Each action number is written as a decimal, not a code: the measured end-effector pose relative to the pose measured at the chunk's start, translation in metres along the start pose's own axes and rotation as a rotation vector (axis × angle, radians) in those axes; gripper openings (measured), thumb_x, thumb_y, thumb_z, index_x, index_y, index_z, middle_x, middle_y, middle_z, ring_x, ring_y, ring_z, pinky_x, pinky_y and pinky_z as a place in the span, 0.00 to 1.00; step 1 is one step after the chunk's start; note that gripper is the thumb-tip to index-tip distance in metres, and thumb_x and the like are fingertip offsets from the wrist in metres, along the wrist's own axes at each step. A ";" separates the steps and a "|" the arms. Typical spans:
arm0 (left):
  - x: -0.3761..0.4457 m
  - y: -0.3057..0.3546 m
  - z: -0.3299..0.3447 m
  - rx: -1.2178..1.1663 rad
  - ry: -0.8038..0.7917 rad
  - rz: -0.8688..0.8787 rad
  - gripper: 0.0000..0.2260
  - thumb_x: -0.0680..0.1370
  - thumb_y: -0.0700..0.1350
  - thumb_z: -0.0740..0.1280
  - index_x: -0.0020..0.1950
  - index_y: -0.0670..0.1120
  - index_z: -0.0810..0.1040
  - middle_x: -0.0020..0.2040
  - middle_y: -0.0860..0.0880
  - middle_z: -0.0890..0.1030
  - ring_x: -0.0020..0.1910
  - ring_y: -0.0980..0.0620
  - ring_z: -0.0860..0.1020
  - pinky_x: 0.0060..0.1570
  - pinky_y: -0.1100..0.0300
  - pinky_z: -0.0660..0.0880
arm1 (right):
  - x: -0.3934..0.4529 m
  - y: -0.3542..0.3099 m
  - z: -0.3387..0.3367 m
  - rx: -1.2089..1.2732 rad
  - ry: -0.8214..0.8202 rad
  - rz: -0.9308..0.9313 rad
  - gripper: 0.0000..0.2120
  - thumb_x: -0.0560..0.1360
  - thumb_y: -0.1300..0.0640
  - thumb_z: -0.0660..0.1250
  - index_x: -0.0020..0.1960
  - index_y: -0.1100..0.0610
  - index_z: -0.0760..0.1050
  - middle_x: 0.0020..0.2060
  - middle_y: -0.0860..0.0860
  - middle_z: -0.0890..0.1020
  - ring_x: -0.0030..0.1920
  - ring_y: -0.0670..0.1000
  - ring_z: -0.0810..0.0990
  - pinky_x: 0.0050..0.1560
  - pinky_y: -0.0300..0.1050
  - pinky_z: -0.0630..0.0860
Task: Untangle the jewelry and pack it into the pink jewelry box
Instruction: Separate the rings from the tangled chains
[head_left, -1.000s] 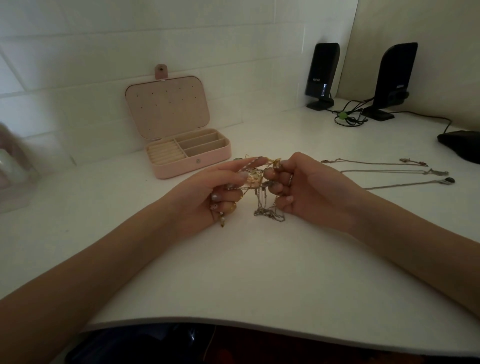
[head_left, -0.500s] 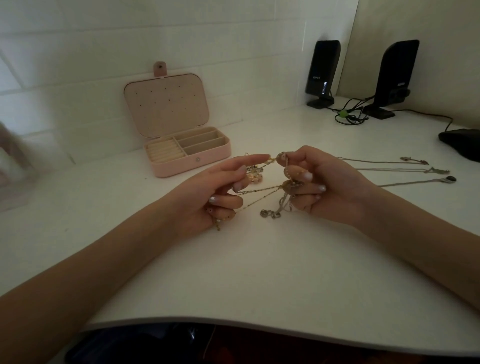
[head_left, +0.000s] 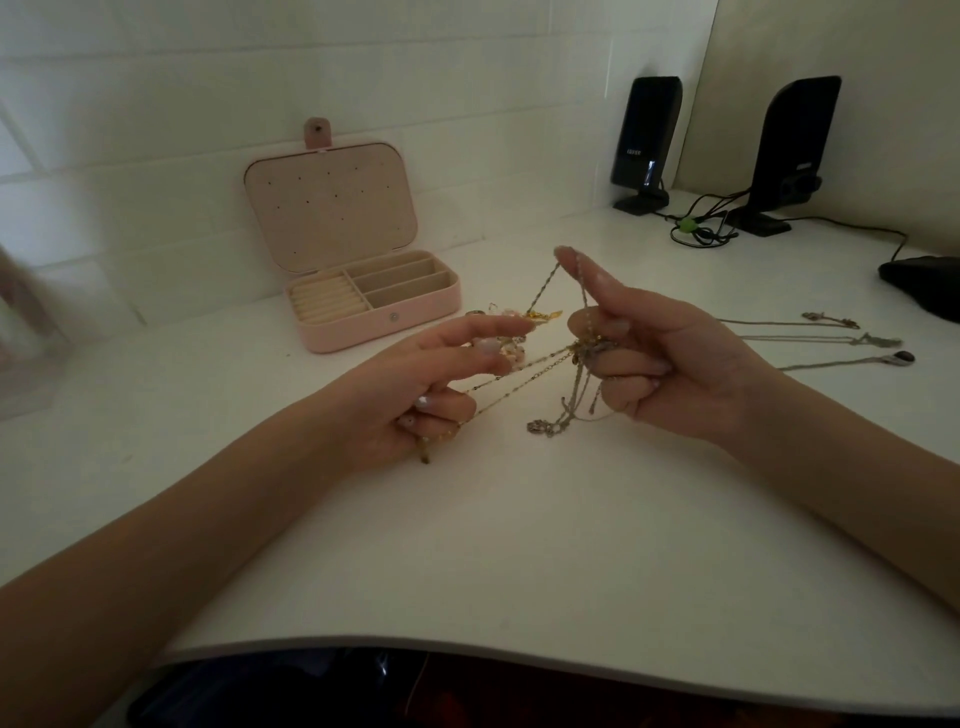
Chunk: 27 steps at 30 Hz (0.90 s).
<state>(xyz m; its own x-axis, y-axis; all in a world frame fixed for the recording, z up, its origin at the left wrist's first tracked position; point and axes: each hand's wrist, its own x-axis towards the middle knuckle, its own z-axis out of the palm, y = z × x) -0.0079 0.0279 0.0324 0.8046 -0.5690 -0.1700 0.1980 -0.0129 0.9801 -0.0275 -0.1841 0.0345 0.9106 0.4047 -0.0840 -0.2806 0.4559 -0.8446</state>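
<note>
Both hands hold the tangled chains (head_left: 558, 364) just above the white surface (head_left: 519, 545). The left hand (head_left: 415, 395) curls its lower fingers on gold strands. The right hand (head_left: 675, 364) has its grip clamped on the knot (one loop hangs over its raised finger). The pink jewelry box (head_left: 374, 317) sits open beyond the left hand.

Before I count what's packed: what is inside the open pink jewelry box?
The pink jewelry box shows only beige ring rolls at left and bare divided slots at right; no jewelry visible. The front wall hides the slots' near floor.
</note>
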 end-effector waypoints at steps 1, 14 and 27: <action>0.000 0.000 0.000 0.018 0.014 -0.003 0.13 0.68 0.45 0.67 0.52 0.53 0.80 0.42 0.53 0.78 0.20 0.62 0.55 0.15 0.72 0.52 | -0.001 -0.001 -0.001 -0.032 -0.021 -0.002 0.14 0.76 0.53 0.61 0.56 0.43 0.81 0.29 0.44 0.65 0.24 0.43 0.49 0.22 0.33 0.48; -0.001 -0.006 0.000 0.263 0.056 0.124 0.04 0.73 0.45 0.67 0.43 0.45 0.77 0.25 0.53 0.59 0.21 0.58 0.55 0.22 0.69 0.49 | 0.001 -0.005 -0.009 -0.321 0.073 0.039 0.16 0.77 0.52 0.60 0.63 0.46 0.77 0.26 0.45 0.69 0.20 0.41 0.53 0.23 0.34 0.47; -0.001 0.006 -0.016 -0.271 0.015 0.139 0.04 0.73 0.43 0.59 0.40 0.47 0.71 0.47 0.54 0.82 0.31 0.58 0.75 0.18 0.69 0.57 | 0.005 0.001 -0.012 -0.677 0.246 -0.074 0.13 0.83 0.58 0.57 0.58 0.57 0.79 0.27 0.50 0.72 0.21 0.45 0.58 0.21 0.35 0.54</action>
<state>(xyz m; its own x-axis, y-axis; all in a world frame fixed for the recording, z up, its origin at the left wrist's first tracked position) 0.0019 0.0416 0.0366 0.8422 -0.5378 -0.0393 0.2257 0.2853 0.9315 -0.0198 -0.1917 0.0272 0.9841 0.1658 -0.0636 -0.0390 -0.1477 -0.9883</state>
